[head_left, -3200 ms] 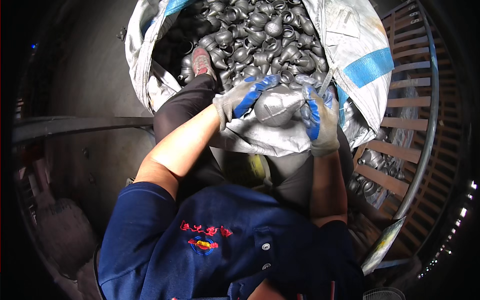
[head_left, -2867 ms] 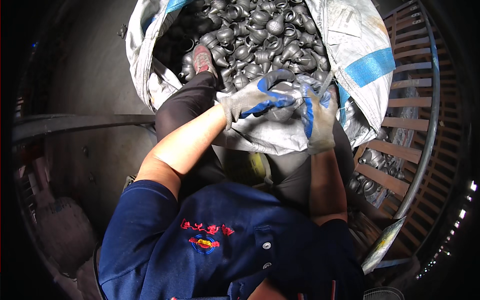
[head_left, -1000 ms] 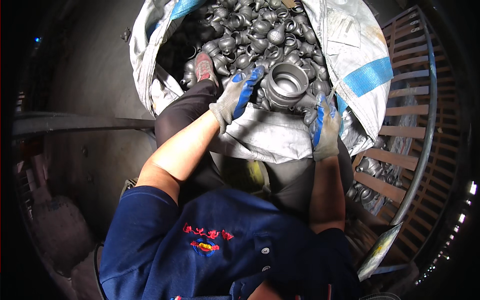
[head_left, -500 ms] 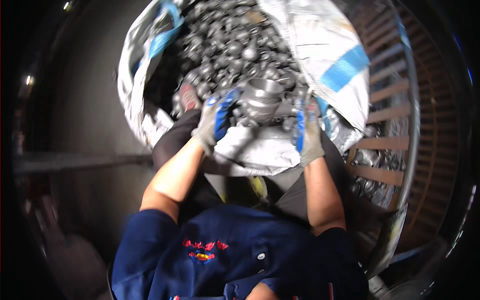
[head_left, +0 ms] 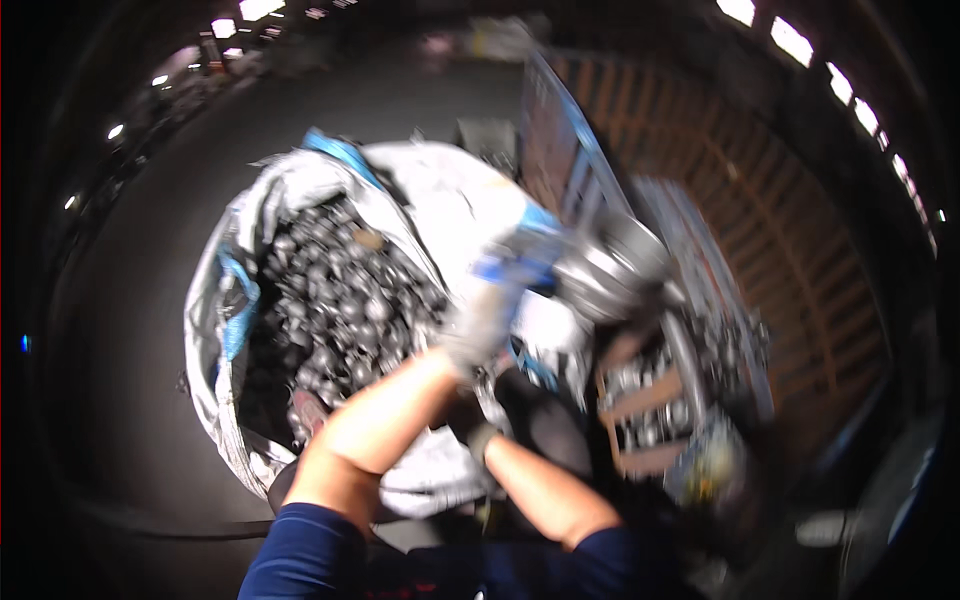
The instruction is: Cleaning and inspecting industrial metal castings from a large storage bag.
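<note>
The whole picture is smeared by motion, most on its right half. The left hand (head_left: 497, 300) in its grey and blue glove is blurred, so its fingers cannot be told apart. The grey metal fitting (head_left: 612, 268) it holds up is only a streaked round shape; its openings are not readable. The right hand (head_left: 468, 418) is mostly hidden under the left forearm, and only the wrist and a dark glove part show. The parts in the wooden crate (head_left: 700, 350) are a blur. The pieces in the white bulk bag (head_left: 420, 200) are too small to separate.
</note>
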`<state>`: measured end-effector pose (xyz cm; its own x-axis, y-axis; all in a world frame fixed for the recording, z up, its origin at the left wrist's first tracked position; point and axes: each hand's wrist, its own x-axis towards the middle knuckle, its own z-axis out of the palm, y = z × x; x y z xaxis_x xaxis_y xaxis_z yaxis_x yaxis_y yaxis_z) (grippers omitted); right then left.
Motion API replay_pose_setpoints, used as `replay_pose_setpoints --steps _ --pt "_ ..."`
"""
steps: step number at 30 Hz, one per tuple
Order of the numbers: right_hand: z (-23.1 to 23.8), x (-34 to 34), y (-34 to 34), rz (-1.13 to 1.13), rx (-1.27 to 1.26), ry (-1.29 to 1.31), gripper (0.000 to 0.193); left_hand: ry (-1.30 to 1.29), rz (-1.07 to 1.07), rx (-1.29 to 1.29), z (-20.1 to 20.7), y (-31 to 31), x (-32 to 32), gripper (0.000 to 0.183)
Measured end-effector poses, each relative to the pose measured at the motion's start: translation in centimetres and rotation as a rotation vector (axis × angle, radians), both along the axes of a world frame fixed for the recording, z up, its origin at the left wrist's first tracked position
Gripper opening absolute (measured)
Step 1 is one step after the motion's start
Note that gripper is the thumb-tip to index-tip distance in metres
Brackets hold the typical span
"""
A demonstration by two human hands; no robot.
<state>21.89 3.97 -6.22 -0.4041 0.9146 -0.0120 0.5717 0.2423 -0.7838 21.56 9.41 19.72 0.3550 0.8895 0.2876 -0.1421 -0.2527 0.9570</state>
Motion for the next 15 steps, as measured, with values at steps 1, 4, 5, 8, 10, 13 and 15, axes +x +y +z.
replay_pose_setpoints --steps 1,4,5,8,10,13,15 --pt "-11.6 -0.2 1.8 0.074 0.116 0.267 0.068 -0.17 -0.126 0.147 -0.9 1.0 6.0 0.025" --pt "-10.2 -1.6 3.3 0.218 0.126 0.321 0.066 -0.333 -0.227 -0.023 -1.3 1.4 12.7 0.02" --pt "-10.0 0.2 2.8 0.241 0.094 0.343 0.065 -0.095 -0.155 0.123 -2.1 2.4 14.1 0.026" --pt "-8.0 1.4 2.9 0.164 0.002 0.407 0.061 0.323 -0.04 0.456 -3.2 2.7 17.8 0.041" --pt "-6.8 0.9 2.1 0.091 -0.058 0.457 0.059 0.423 -0.075 0.597 -5.3 3.3 19.1 0.046" --pt "-5.5 0.5 0.6 -0.085 -0.146 0.548 0.056 0.375 -0.02 0.774 -6.5 2.7 18.0 0.044" --pt "-4.7 0.5 -0.8 -0.204 -0.208 0.617 0.053 0.183 0.06 0.823 -5.4 2.3 15.0 0.035"
